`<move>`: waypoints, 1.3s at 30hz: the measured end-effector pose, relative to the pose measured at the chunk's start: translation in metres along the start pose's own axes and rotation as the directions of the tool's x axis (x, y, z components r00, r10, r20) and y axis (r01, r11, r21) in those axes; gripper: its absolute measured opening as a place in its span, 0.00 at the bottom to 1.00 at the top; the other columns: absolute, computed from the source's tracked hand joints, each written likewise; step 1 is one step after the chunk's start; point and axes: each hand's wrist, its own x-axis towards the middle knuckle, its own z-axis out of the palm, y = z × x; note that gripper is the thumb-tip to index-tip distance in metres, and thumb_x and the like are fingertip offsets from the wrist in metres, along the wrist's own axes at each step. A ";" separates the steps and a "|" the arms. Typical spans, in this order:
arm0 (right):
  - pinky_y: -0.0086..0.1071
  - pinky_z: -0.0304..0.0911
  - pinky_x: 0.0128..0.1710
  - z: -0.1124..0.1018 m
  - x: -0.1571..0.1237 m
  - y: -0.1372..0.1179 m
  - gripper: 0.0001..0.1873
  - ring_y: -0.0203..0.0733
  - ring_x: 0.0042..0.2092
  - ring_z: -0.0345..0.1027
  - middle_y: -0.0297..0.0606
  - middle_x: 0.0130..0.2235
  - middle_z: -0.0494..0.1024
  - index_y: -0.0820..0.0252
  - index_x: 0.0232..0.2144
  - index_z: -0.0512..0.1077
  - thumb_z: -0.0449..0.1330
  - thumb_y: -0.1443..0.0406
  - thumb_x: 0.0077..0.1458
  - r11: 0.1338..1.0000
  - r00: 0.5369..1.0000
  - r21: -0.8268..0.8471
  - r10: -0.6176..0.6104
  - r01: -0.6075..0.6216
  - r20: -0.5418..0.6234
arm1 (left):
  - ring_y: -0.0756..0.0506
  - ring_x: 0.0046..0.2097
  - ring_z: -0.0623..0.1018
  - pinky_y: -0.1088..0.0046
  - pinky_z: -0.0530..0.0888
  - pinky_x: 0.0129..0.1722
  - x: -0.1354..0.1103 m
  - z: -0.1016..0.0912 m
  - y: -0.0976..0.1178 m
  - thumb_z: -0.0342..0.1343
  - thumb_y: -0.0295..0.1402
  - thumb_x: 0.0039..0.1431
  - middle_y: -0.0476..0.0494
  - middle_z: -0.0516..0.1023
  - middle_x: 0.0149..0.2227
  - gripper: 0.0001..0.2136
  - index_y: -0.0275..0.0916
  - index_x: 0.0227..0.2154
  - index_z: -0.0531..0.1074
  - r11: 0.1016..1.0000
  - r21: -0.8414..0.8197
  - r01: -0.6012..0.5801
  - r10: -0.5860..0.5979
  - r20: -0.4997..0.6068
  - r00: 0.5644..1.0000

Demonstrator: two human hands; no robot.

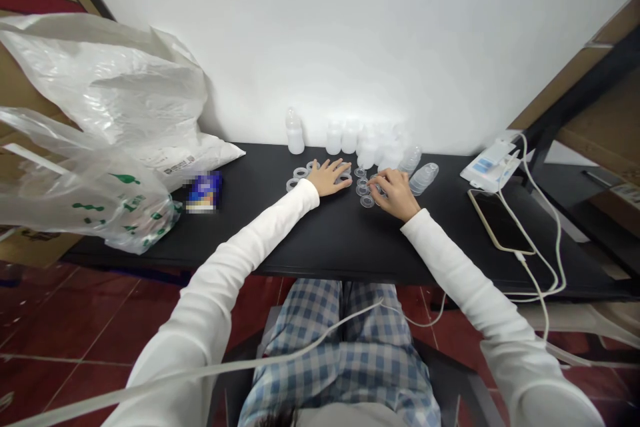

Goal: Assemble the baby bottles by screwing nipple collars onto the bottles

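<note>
My left hand [326,178] lies palm down with fingers spread over a group of white plastic rings [293,184], hiding some of them. Just right of it, my right hand [395,192] bends its fingers and thumb together at the edge of several clear round flanged pieces [367,201]. What sits between those fingertips is too small to make out. Behind the left hand stands a baby bottle [295,139] with a clear top. White bottles [334,139] without tops crowd along the wall. Stacked clear caps [424,179] lie tilted beside my right hand.
On the black table [330,240], a phone [500,220] with a charging cable and a white power strip [493,165] lie at right. Plastic bags [125,93] and a blue packet [204,191] occupy the left. A white cable [300,353] crosses over my lap.
</note>
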 end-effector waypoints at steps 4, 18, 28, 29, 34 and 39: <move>0.39 0.51 0.41 0.000 0.000 -0.001 0.12 0.45 0.39 0.63 0.41 0.36 0.73 0.58 0.38 0.74 0.51 0.63 0.67 0.999 1.000 -0.030 -0.026 0.025 -0.013 | 0.28 0.72 0.56 0.36 0.48 0.68 -0.018 -0.004 -0.021 0.42 0.54 0.68 0.41 0.49 0.74 0.33 0.48 0.71 0.50 1.000 0.006 0.029 -0.029 -0.015 0.999; 0.33 0.55 0.38 0.045 0.023 -0.068 0.09 0.40 0.35 0.64 0.39 0.33 0.74 0.59 0.34 0.69 0.50 0.69 0.63 0.949 0.941 0.228 -0.265 0.215 0.212 | 0.30 0.74 0.48 0.36 0.45 0.69 -0.032 -0.015 -0.068 0.45 0.51 0.67 0.32 0.47 0.74 0.33 0.42 0.70 0.50 0.948 -0.255 0.192 -0.275 -0.347 0.897; 0.30 0.54 0.36 0.057 0.033 -0.066 0.05 0.37 0.34 0.64 0.35 0.33 0.74 0.57 0.33 0.65 0.51 0.68 0.61 0.881 0.941 0.454 -0.033 -0.132 0.336 | 0.32 0.73 0.52 0.52 0.56 0.71 0.041 -0.034 -0.117 0.67 0.36 0.50 0.15 0.47 0.70 0.52 0.28 0.68 0.36 0.653 -0.645 0.397 -0.672 -0.252 0.696; 0.30 0.54 0.37 0.057 0.033 -0.065 0.04 0.37 0.33 0.64 0.35 0.33 0.74 0.57 0.33 0.65 0.51 0.68 0.61 0.876 0.941 0.464 -0.035 -0.134 0.338 | 0.32 0.72 0.58 0.50 0.58 0.69 0.044 -0.033 -0.118 0.67 0.37 0.51 0.14 0.52 0.69 0.51 0.28 0.67 0.37 0.643 -0.648 0.408 -0.676 -0.229 0.700; 0.30 0.54 0.37 0.057 0.033 -0.064 0.04 0.37 0.33 0.63 0.35 0.33 0.73 0.57 0.33 0.64 0.51 0.67 0.61 0.860 0.937 0.491 -0.046 -0.139 0.347 | 0.27 0.64 0.70 0.43 0.65 0.61 0.049 -0.033 -0.118 0.64 0.36 0.55 0.17 0.69 0.59 0.34 0.30 0.60 0.55 0.636 -0.641 0.429 -0.686 -0.216 0.695; 0.31 0.56 0.37 0.054 0.033 -0.066 0.05 0.37 0.33 0.63 0.35 0.33 0.72 0.57 0.34 0.65 0.50 0.67 0.62 0.865 0.940 0.486 -0.053 -0.126 0.338 | 0.33 0.62 0.71 0.52 0.68 0.62 0.032 -0.033 -0.096 0.57 0.39 0.61 0.25 0.68 0.57 0.26 0.33 0.58 0.58 0.710 -0.600 0.368 -0.663 -0.393 0.638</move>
